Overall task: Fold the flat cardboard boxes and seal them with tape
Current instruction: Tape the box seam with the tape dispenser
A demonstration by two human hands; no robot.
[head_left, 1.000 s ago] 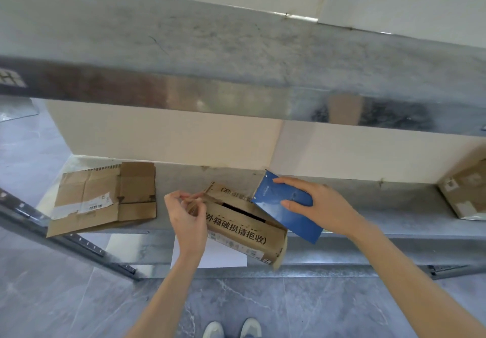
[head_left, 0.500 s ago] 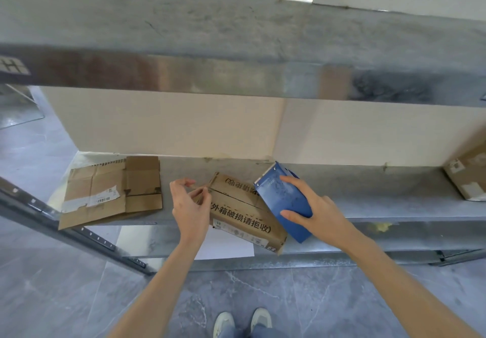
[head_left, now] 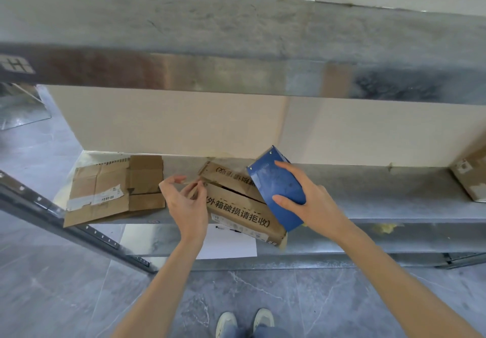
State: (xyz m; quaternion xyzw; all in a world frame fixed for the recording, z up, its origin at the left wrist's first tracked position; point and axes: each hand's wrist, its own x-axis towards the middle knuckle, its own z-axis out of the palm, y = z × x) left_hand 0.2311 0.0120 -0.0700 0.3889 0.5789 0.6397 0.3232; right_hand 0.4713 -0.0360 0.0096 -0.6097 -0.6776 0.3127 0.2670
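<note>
Box (head_left: 238, 207) at front edge of shelf (head_left: 381, 193), top seam gaping | left hand (head_left: 188, 204) pinches tape (head_left: 194, 191) at box's left end | right hand (head_left: 311, 207) grips blue dispenser (head_left: 276, 185), tilted against box | flat cardboard (head_left: 113, 189) lies left, apart.

One head-worn wide-angle view looks forward and down, close over the lower shelf (head_left: 368, 195) and floor (head_left: 52, 298).

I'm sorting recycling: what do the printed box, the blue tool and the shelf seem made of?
The printed box: brown corrugated cardboard, matte, creased flaps. The blue tool: smooth, slightly glossy blue sheet, rivets at corners; painted metal or plastic, unclear. The shelf: dull grey galvanised-looking metal, mottled sheen.
</note>
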